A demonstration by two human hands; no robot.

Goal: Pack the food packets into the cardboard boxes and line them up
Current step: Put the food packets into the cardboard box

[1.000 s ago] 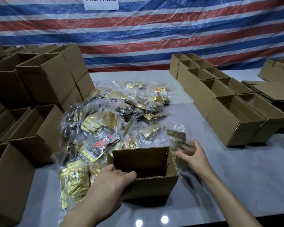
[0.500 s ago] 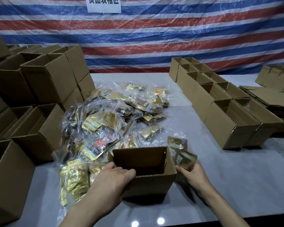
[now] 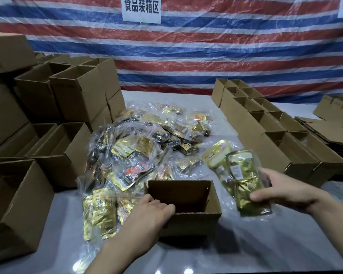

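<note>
A striped tarpaulin [image 3: 206, 56] in red, white and blue closes off the far side of the room, with a white sign [image 3: 141, 8] pinned to it high up; below it a glossy grey table [image 3: 246, 244] fills the view and catches two lamp glints at its near edge; stacked cardboard boxes [image 3: 73, 95], most with their tops open, crowd the left side, and a row of open boxes [image 3: 255, 135] runs from far to near along the right, with flattened cartons [image 3: 329, 135] piled further right; a heap of food packets [image 3: 139, 143] in clear bags lies mid-table between them; just near of the heap stands one open box [image 3: 186, 204]; the left hand [image 3: 147, 218] grips its near left corner, fingers curled over the rim; a bag of gold packets [image 3: 240, 175] is lifted off the table just right of that box, pinched at its near end by the right hand [image 3: 281, 190], thumb on top
</note>
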